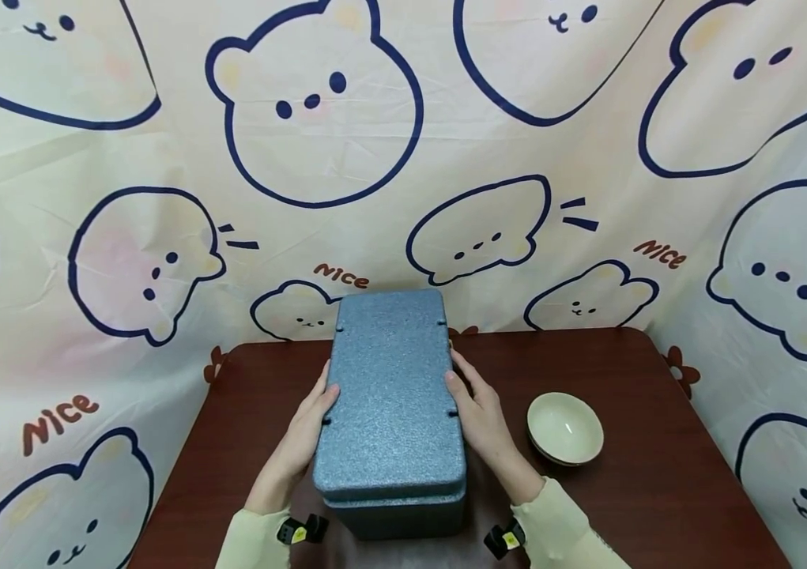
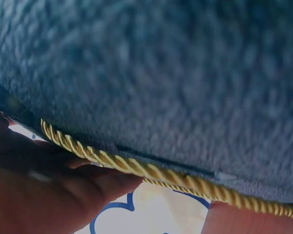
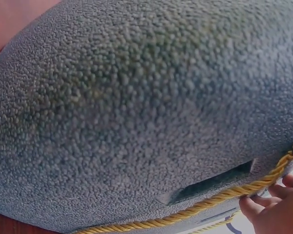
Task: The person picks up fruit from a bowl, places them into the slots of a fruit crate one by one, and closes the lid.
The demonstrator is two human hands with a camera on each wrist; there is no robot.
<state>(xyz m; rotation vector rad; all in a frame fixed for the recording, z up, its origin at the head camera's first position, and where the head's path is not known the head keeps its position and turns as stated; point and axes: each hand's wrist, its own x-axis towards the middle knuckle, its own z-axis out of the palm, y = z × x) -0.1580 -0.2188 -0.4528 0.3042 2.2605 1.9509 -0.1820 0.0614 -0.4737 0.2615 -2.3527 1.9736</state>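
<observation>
A blue-grey foam box (image 1: 392, 518) with a speckled surface and a fitted lid (image 1: 390, 387) stands lengthwise in front of me. My left hand (image 1: 307, 431) grips its left side, the thumb along the lid's edge. On the opposite side my right hand (image 1: 481, 411) holds it the same way, thumb near the top edge. A twisted yellow rope (image 2: 161, 171) runs along the box's side next to the left fingers. In the right wrist view another stretch of yellow rope (image 3: 205, 207) passes below a slot (image 3: 212, 181), with the right fingertips (image 3: 251, 204) right at it.
A pale green bowl (image 1: 565, 427) sits on the dark reddish-brown table (image 1: 631, 506), right of my right hand. Behind the table hangs a cream cloth (image 1: 389, 237) with bear drawings, and it continues along both sides.
</observation>
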